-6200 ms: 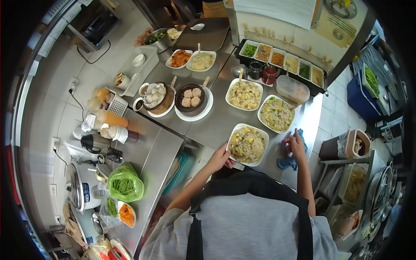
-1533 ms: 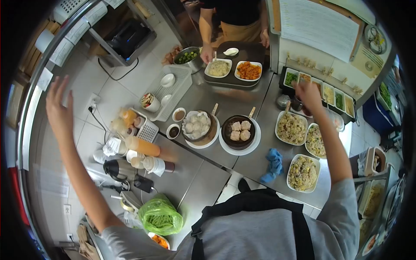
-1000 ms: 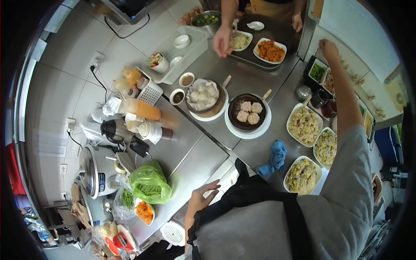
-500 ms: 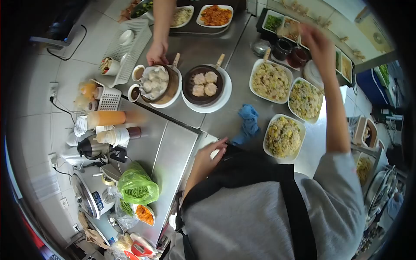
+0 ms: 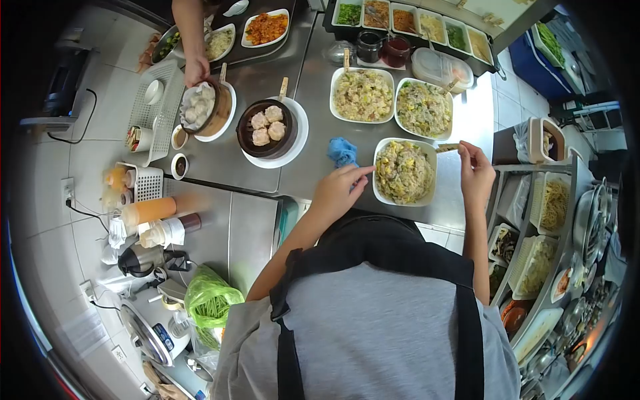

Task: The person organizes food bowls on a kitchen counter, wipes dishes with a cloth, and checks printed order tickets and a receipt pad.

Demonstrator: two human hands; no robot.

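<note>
Nearest me stands a white square bowl of fried rice (image 5: 404, 172). My right hand (image 5: 477, 175) pinches a wooden clothespin (image 5: 447, 148) at the bowl's upper right rim; I cannot tell whether it grips the rim. On the other side, my left hand (image 5: 339, 193) holds nothing, its index finger stretched to the left rim. A crumpled blue cloth (image 5: 343, 153) lies just beyond that hand. Two more fried rice bowls, one on the left (image 5: 362, 97) and one on the right (image 5: 424, 109), stand behind, each with a clothespin on its rim.
Another person's hand (image 5: 196, 71) holds a tilted steamer basket of dumplings (image 5: 215, 110). Beside it, a second steamer (image 5: 289, 137) with shumai sits on a white plate. Topping containers (image 5: 432, 28), dark sauce jars (image 5: 369, 47) and a lidded plastic box (image 5: 441, 67) line the back.
My right hand has come down from the topping containers to the nearest rice bowl, now with a clothespin. My left hand has reached forward to that bowl's rim. The view has shifted.
</note>
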